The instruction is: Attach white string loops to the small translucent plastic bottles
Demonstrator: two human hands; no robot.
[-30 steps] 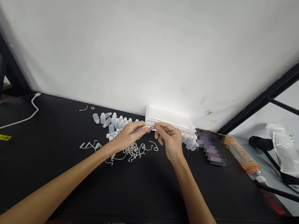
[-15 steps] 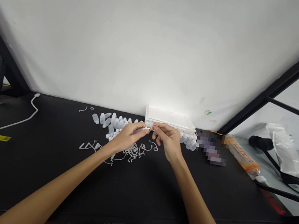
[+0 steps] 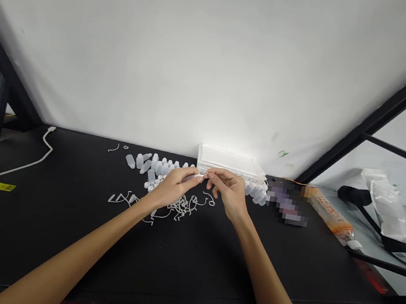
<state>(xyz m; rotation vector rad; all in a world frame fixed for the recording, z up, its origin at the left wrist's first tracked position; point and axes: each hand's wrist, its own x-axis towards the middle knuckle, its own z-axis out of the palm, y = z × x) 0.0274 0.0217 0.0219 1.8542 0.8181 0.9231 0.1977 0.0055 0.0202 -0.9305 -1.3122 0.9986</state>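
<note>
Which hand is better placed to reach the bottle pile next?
Left, probably: the left hand sits beside the larger bottle cluster, though it and the right hand pinch a small white piece.

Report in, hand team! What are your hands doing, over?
Left hand and right hand pinching a thin white piece. White tray just behind fingertips. Plastic bottles left of it, white strands under the hands.

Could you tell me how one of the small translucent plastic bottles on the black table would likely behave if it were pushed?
The loose bottle lies on its side and looks round, so it would probably roll. Its translucent plastic suggests it is light.
</note>
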